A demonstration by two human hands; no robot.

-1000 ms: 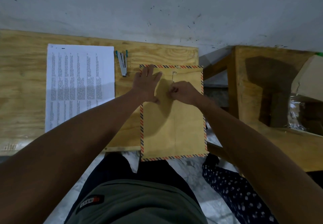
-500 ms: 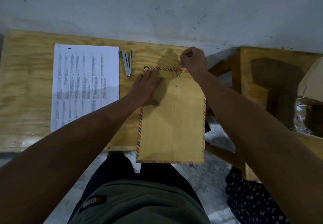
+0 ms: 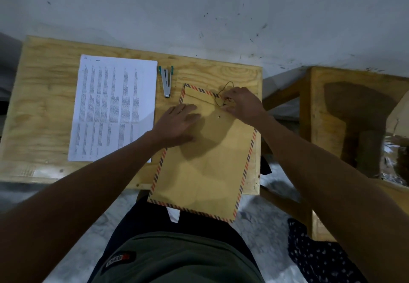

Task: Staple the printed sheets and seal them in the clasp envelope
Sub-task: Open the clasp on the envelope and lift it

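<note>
A brown clasp envelope [image 3: 205, 172] with a red-and-blue striped border lies on the right part of the wooden table [image 3: 44, 110], its lower end hanging over the front edge. My left hand [image 3: 179, 125] presses flat on its upper left area. My right hand [image 3: 241, 103] pinches the thin closure string [image 3: 223, 89] at the flap near the top; a loop of string stands above the flap. A small button [image 3: 219, 117] shows below the flap. The printed sheets [image 3: 115, 108] lie to the left. A stapler [image 3: 166, 81] rests between sheets and envelope.
A grey wall runs right behind the table. A second wooden stand [image 3: 354, 114] sits to the right across a narrow gap. My lap is below the table edge, and dark dotted cloth [image 3: 318, 258] lies on the floor at the lower right.
My right hand came down from above the envelope's top edge back onto the flap, with the string now looped. The envelope has turned slightly. My left hand stays pressed on it.
</note>
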